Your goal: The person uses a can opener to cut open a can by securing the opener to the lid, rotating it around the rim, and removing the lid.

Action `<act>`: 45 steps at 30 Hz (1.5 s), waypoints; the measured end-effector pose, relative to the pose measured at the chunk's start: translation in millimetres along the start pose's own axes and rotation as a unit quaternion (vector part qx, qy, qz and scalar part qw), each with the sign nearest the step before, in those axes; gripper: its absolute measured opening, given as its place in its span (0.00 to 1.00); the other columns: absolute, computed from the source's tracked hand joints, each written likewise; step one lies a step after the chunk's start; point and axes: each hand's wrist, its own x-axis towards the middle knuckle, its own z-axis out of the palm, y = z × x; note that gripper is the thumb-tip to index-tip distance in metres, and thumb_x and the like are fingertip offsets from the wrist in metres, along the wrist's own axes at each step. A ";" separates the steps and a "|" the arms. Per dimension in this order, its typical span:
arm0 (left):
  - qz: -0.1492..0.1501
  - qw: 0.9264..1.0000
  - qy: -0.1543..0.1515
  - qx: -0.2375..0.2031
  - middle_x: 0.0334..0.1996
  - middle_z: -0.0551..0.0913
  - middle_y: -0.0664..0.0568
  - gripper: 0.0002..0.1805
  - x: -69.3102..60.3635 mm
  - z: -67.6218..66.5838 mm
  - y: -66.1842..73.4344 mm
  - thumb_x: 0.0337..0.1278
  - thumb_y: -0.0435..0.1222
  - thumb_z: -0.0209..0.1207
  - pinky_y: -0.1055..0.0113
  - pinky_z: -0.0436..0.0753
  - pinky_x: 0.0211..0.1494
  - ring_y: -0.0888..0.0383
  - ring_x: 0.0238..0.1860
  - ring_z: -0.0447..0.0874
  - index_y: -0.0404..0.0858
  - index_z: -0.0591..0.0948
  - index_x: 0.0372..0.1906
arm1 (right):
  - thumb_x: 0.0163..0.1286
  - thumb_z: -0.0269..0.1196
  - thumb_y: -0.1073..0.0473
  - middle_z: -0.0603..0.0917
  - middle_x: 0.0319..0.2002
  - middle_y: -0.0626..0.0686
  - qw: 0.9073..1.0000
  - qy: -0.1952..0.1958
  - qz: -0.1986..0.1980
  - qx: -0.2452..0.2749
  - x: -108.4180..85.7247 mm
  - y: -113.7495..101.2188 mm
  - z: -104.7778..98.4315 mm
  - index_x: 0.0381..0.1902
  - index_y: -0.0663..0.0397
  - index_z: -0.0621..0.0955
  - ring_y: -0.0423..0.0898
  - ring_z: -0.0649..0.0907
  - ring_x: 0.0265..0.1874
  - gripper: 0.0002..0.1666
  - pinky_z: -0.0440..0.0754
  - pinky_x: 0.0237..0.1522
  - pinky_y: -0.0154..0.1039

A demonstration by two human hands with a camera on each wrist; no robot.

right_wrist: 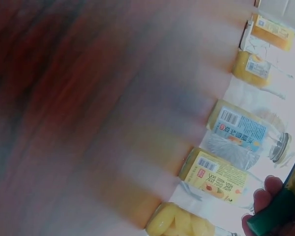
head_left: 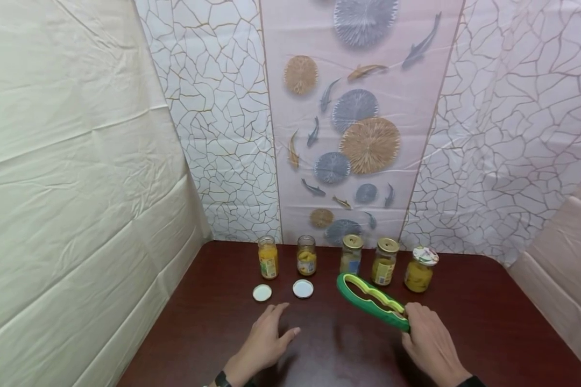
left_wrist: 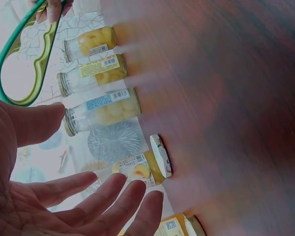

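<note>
Right hand (head_left: 428, 337) grips the green scalloped tool (head_left: 370, 308) by its near end, in front of the blue-labelled jar (head_left: 351, 257), likely to leave the notched opening unobstructed; left hand (head_left: 266, 337), left of that jar, empty, fingers spread, presumably free for steadying.

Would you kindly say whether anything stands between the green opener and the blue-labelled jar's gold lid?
Nothing visible stands between the green opener, held in the right hand, and the gold lid.
</note>
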 end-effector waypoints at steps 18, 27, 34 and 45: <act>0.027 0.999 0.018 0.006 0.58 0.83 0.40 0.35 -3.5 9.2 0.4 0.72 0.52 0.67 0.39 0.84 0.56 0.40 0.59 0.85 0.36 0.75 0.74 | 0.50 0.67 0.75 0.66 0.26 0.46 0.995 0.081 -0.052 -0.009 1.6 -1.8 3.7 0.32 0.50 0.68 0.43 0.62 0.27 0.22 0.59 0.33 0.36; 0.042 0.998 0.036 0.027 0.57 0.84 0.43 0.34 -3.5 11.5 2.2 0.71 0.52 0.68 0.44 0.85 0.53 0.44 0.56 0.86 0.37 0.77 0.72 | 0.49 0.68 0.75 0.67 0.26 0.46 0.996 0.077 -0.051 -0.008 1.4 -1.0 2.9 0.32 0.50 0.69 0.43 0.63 0.27 0.22 0.60 0.33 0.36; 0.042 0.998 0.046 -0.002 0.57 0.85 0.43 0.34 11.6 16.4 10.5 0.72 0.54 0.66 0.46 0.86 0.57 0.43 0.58 0.86 0.39 0.77 0.72 | 0.48 0.68 0.75 0.66 0.27 0.45 0.993 0.094 -0.065 -0.010 0.6 0.1 3.3 0.32 0.49 0.69 0.42 0.62 0.27 0.23 0.59 0.34 0.36; 0.034 0.996 0.067 -0.053 0.71 0.80 0.41 0.37 77.2 33.7 33.6 0.76 0.52 0.62 0.39 0.78 0.73 0.39 0.74 0.76 0.37 0.70 0.79 | 0.51 0.69 0.74 0.67 0.26 0.46 0.996 0.072 -0.043 -0.009 0.0 -0.7 1.8 0.32 0.50 0.70 0.43 0.63 0.27 0.21 0.60 0.33 0.37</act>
